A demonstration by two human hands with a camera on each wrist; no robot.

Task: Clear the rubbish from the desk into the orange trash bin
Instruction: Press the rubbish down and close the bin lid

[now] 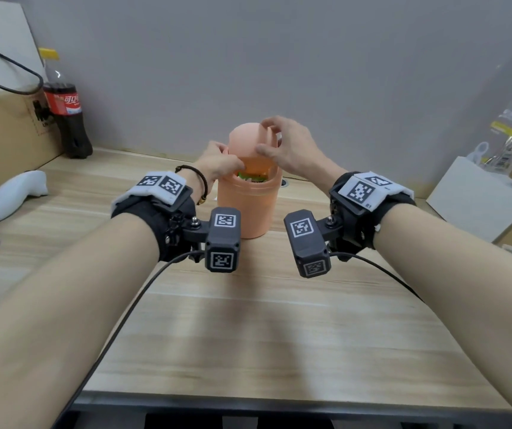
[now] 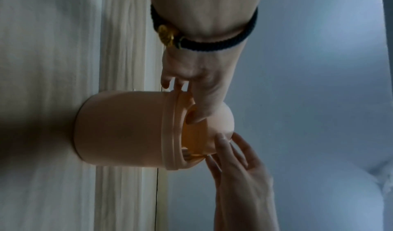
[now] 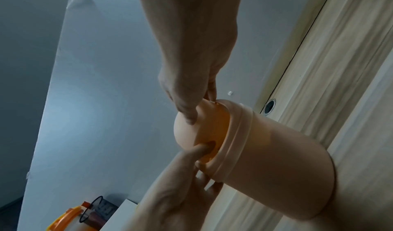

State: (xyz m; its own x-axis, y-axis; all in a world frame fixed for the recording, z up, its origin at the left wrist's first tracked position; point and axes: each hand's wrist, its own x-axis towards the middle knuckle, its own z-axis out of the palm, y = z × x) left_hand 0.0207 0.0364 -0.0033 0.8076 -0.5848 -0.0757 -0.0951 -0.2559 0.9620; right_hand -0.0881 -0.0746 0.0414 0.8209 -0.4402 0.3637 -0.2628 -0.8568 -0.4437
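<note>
Rubbish (image 1: 250,178), green-printed scraps, is lying inside the orange trash bin (image 1: 248,205) on the desk (image 1: 248,320); it is probably light and crumply, best pinched at an edge. Only the head view is showing it, while both wrist views are showing the right hand (image 1: 288,147) pinching the domed swing lid (image 1: 247,139) and the left hand (image 1: 217,164) dipping its thumb into the opening, holding nothing visible.

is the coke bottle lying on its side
No, the coke bottle stands upright at the desk's back left, against the wall.
</note>
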